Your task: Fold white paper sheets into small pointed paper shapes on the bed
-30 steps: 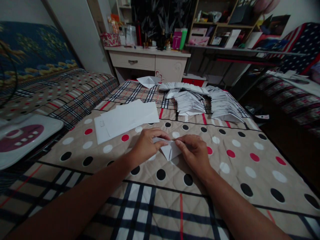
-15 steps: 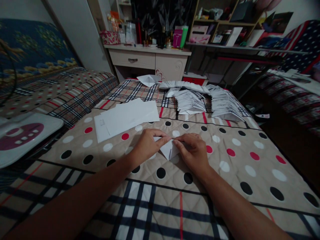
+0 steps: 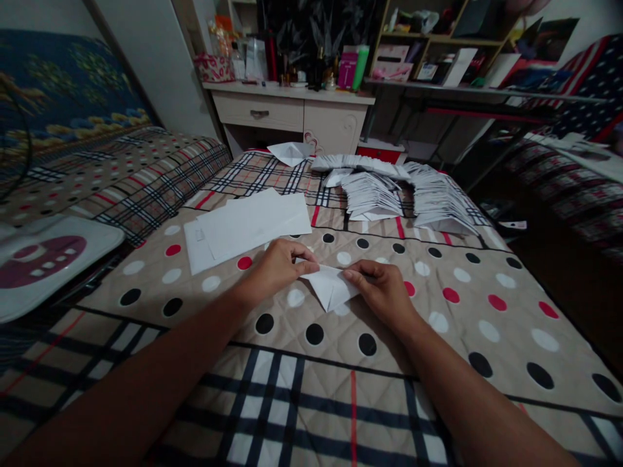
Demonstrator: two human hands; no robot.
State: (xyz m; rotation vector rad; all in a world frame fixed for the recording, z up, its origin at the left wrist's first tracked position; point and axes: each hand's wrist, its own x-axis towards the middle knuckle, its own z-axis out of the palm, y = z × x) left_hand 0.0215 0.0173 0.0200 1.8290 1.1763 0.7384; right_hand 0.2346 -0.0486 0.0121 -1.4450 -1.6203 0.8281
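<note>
Between my hands is a small folded sheet of white paper [image 3: 329, 287], its lower point toward me. My left hand [image 3: 283, 264] pinches its left corner between thumb and fingers. At the right corner, my right hand [image 3: 379, 285] closes thumb and fingertips on the paper. Left of and beyond my hands lie flat white paper sheets [image 3: 248, 226], overlapping on the bedspread. Farther back stand rows of folded papers [image 3: 372, 194], packed upright against each other, with another row of folded papers [image 3: 442, 198] to their right.
The patterned bedspread [image 3: 311, 415] lies under everything. One folded white paper [image 3: 291, 154] rests at the bed's far edge, before a white dresser [image 3: 257, 113] crowded with bottles. A white panel with a purple patch [image 3: 102, 243] is at the left. A desk [image 3: 487, 92] stands at the back right.
My hands have moved apart along the folded paper's top edge, the left one leftward and the right one slightly rightward. More of the paper's face now shows between them.
</note>
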